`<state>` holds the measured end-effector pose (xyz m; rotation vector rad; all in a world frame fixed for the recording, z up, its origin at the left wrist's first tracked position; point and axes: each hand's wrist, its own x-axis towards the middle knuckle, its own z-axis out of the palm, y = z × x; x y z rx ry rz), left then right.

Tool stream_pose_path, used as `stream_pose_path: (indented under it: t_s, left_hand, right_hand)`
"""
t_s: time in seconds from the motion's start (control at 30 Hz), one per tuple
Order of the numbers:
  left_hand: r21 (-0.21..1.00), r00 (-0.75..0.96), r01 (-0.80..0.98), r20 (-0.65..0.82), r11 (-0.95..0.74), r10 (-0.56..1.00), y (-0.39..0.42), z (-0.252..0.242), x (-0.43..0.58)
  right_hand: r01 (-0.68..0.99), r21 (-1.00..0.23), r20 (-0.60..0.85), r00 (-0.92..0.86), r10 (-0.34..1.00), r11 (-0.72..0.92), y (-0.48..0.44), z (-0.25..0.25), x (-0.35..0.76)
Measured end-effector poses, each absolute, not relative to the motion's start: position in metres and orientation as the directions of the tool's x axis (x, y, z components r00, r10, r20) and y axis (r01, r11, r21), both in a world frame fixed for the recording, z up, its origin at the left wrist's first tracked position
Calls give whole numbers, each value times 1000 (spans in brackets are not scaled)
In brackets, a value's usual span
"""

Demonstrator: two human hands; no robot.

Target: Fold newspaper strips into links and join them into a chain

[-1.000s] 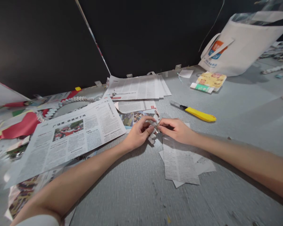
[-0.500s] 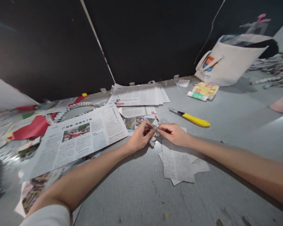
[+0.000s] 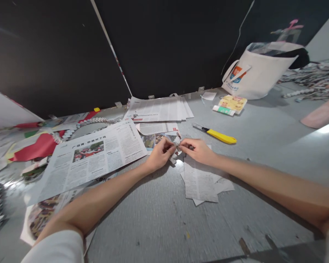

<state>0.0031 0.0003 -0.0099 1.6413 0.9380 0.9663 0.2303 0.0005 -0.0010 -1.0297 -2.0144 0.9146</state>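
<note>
My left hand (image 3: 160,156) and my right hand (image 3: 197,150) meet at the middle of the grey table (image 3: 164,219). Both pinch a small folded piece of newspaper (image 3: 176,152) between their fingertips. The piece is partly hidden by my fingers. Just below my right hand lie a few cut newspaper slips (image 3: 200,182). A large open newspaper sheet (image 3: 93,157) lies left of my left hand.
A yellow utility knife (image 3: 216,134) lies beyond my right hand. A stack of newspaper (image 3: 159,109) sits at the back by the dark wall. A white tote bag (image 3: 259,71) stands back right, with small packets (image 3: 230,104) before it. Red paper and a folded paper chain (image 3: 71,129) lie left.
My hands stay together on the folded piece, with fingers shifting slightly. The view has drifted, so everything sits a little further left and up in the picture.
</note>
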Motion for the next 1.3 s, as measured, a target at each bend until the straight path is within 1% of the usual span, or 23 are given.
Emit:
stream_pose_path:
  t_s: [0.07,0.17,0.47,0.67,0.73,0.87,0.97,1.1,1.3]
  left_hand:
    - [962,354,142,171,-233,920,0,-10,4]
    - [959,349,163,166,-234,922,0,-11,3]
    - [907,418,276,185,-318,889,-2,-9,0]
    - [851,443,337,233,-402,865,-3,-8,1]
    - [865,440,319,227,-387,869,-3,-8,2]
    - [937,404,202,186,-286,896,-1,-9,4]
    - [956,396,157,168,-247,903,-1,-8,4]
    - [939,419,207,168,-275,892,-3,-4,4]
    - [913,433,265,175,-310,884,-4,-2,4]
  right_hand:
    - [337,-858,223,-436,872,388,0,0,229]
    - [311,-878,206,-444,872,365,1,0,228]
    - [362,-809,235,-524,819,463,8,-9,232]
    - [368,-823,201,-524,828,433,7,-6,231]
    - [357,-838,187,-524,831,414,6,-5,230]
    - [303,-885,169,-498,850,354,5,-4,229]
    - [265,-913,153,-480,864,309,5,-3,228]
    - [237,-936,129,-459,879,261,5,-1,227]
    - [221,-948,108,-450,886,228,8,-1,227]
